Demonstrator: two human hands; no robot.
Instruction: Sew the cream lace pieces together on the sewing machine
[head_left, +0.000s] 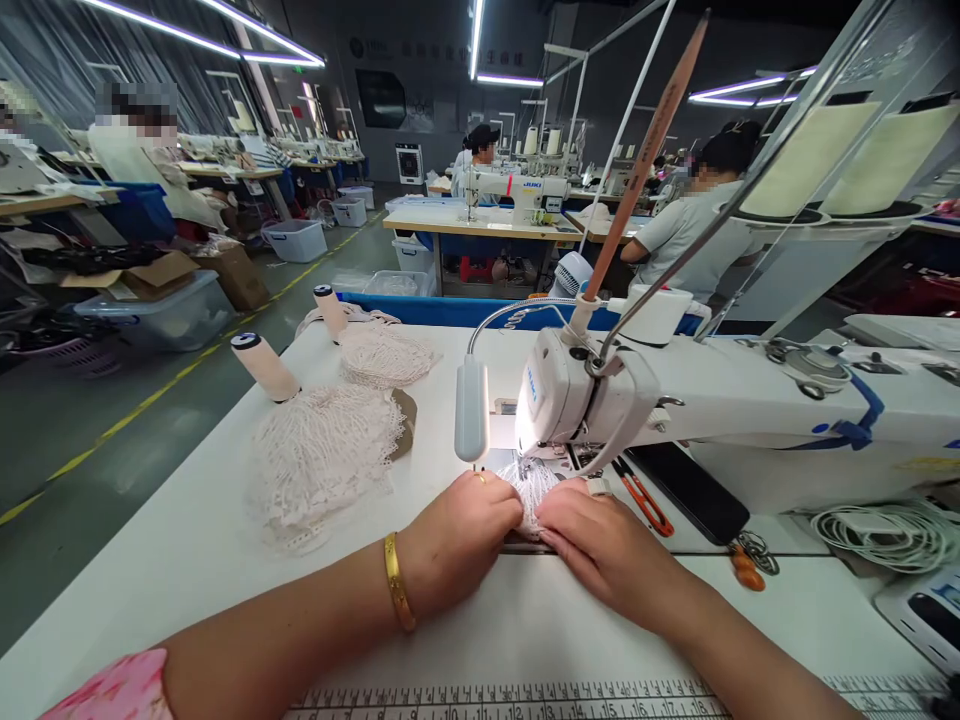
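Observation:
A piece of pale lace lies under the needle area of a white sewing machine, lit brightly by a small lamp. At its left edge, my left hand has its fingers curled and pressed on the lace. From the right, my right hand pinches the lace's other edge, thumb toward me. The needle and the fingertips nearest it are partly hidden. Left of my hands, a large heap of cream lace rests on the white table, with a second lace bundle behind it.
Two thread cones stand by the lace heaps. Right of the machine's head lie orange-handled snips, a black phone and a coiled cable. A ruler strip runs along the front edge. Other people sit at machines beyond.

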